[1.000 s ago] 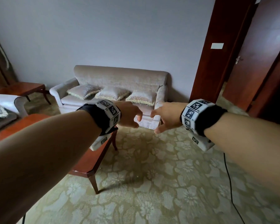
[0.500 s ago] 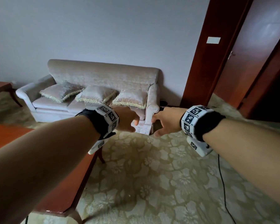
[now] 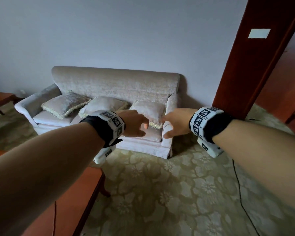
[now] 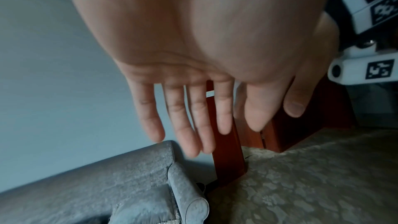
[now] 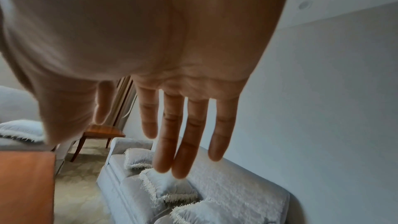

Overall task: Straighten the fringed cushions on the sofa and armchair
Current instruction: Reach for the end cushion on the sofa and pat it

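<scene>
A pale sofa point(image 3: 116, 82) stands against the wall with three fringed cushions lying on its seat: a left cushion point(image 3: 66, 104), a middle cushion point(image 3: 104, 104) and a right cushion point(image 3: 149, 109). My left hand point(image 3: 136, 125) and right hand point(image 3: 174, 123) are stretched out in the air toward the right cushion, still short of the sofa. Both hold nothing. The wrist views show the left hand's fingers point(image 4: 183, 125) and the right hand's fingers point(image 5: 172, 134) straight and spread. The right wrist view also shows another fringed cushion point(image 5: 19, 129) on the armchair at far left.
A red-brown coffee table point(image 3: 71, 201) fills the lower left under my left arm. A wooden side table point(image 3: 0, 99) stands left of the sofa. A dark wood door frame point(image 3: 245, 74) rises right of it. A black cable point(image 3: 240, 193) crosses the patterned carpet point(image 3: 160, 193).
The sofa has come closer and more central in the head view. Both hands went from loosely curled to straight fingers and now line up with the right cushion.
</scene>
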### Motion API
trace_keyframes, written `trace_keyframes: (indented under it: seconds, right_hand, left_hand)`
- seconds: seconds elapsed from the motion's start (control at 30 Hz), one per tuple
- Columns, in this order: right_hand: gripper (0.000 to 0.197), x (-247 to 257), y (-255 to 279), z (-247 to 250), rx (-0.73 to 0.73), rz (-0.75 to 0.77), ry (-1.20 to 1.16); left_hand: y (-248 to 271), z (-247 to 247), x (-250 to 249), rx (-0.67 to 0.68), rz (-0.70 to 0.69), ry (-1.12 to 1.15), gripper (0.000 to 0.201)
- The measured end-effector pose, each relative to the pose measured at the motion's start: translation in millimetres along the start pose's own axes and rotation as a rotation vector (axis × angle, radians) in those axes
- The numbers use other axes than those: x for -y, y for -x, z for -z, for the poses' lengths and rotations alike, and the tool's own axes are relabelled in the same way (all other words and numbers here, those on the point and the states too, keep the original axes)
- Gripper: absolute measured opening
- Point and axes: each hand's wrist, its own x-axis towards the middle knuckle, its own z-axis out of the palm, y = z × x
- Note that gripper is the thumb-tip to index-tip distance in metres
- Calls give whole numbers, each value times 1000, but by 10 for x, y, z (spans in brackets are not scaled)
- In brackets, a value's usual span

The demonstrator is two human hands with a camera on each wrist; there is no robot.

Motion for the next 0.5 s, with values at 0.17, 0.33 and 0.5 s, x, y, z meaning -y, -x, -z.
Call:
trace_keyframes:
  seconds: [0.17,0.33,0.5]
  right_hand:
    - [66,-529,-1105,125,91,21,-59]
    - [63,-1079,-2369,143,85,6,-63]
    - [67,-1657,-3769,179,157,-18,-113]
  left_hand:
    - [-982,153,672,63,26,-15,38]
    - [-2244,105,1429,72,26,31,36]
    - [-3637,26,2261,56,4,78,38]
